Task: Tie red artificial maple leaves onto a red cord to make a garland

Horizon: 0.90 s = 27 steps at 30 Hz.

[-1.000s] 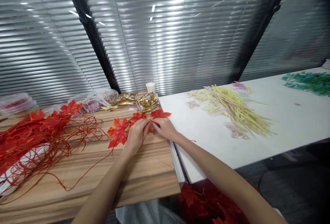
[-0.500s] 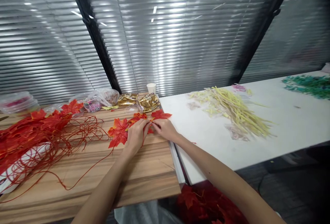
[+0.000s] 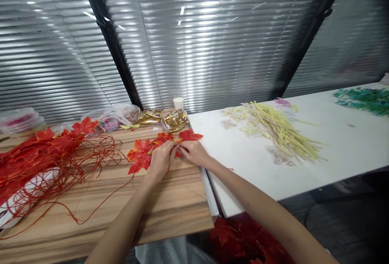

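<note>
"Leaves, red and maple-shaped: where do they lie against the hands?"

"On the wooden counter, right around the fingertips. One spreads flat just beyond the left hand, on its outer side; another sits ahead of the knuckles; a third points away past the right hand, near the white counter."

"And the left hand, how open is it?"

"Closed, thumb and fingers clamped on a thin red cord, which runs down from under the thumb."

"The right?"

"Drawn together as well, fingertips in a pinch, meeting the left ones at the base of the third leaf. The bit between them is too small to make out."

"Anything well apart from the hands?"

"A heap of red leaves and a loose cord tangle, over on the left."
</note>
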Available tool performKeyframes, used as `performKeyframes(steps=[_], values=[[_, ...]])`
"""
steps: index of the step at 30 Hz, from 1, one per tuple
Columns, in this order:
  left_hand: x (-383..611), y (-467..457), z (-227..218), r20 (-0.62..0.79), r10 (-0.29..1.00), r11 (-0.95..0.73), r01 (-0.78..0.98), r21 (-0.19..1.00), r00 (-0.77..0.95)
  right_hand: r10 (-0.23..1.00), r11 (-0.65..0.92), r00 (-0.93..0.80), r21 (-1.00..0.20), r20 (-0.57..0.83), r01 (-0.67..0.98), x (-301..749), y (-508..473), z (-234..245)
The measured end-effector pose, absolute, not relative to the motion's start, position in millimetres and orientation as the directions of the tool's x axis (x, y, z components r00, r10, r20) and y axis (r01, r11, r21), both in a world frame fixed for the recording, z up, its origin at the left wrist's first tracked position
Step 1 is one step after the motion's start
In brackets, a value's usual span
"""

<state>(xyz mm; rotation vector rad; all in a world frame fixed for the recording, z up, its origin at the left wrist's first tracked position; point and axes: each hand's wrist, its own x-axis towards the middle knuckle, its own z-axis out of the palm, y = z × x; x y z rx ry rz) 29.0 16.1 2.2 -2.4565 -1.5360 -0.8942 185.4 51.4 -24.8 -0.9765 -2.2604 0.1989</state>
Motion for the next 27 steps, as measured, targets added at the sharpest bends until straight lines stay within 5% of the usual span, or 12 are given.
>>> performKeyframes(steps=[27], values=[[29.1,15.4,5.3,0.437,0.817,-0.505,0.833,0.226,0.377,0.712,0.694,-0.539,-0.331,0.449,0.640,185.9,52.3,-24.1]])
